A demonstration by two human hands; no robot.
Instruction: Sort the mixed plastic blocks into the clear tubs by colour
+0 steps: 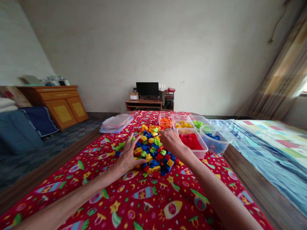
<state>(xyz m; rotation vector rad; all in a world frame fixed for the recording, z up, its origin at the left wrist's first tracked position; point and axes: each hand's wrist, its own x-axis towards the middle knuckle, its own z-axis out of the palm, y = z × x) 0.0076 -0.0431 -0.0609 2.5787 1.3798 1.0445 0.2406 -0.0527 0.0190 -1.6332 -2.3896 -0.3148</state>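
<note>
As the left hand [128,157] is spread beside the pile of bricks [151,150], the right hand [170,140] is curled over its far right edge.
The left fingers are held wide apart, with nothing seen gripped; whether anything is pinched by the right ones cannot be told. The pile is heaped on the cloth-covered desk [182,199], left of the clear tubs [199,154]. Single bricks are best lifted by the fingertips.

the left hand [127,156] is spread, thumb [141,162] stretched apart from its fingers [129,144] toward the right hand [169,139]; that one curls in, knuckles [168,131] up, its fingertips hidden; behind the fingers, the bare left forearm [80,194] and right forearm [211,187] slant inward
</note>
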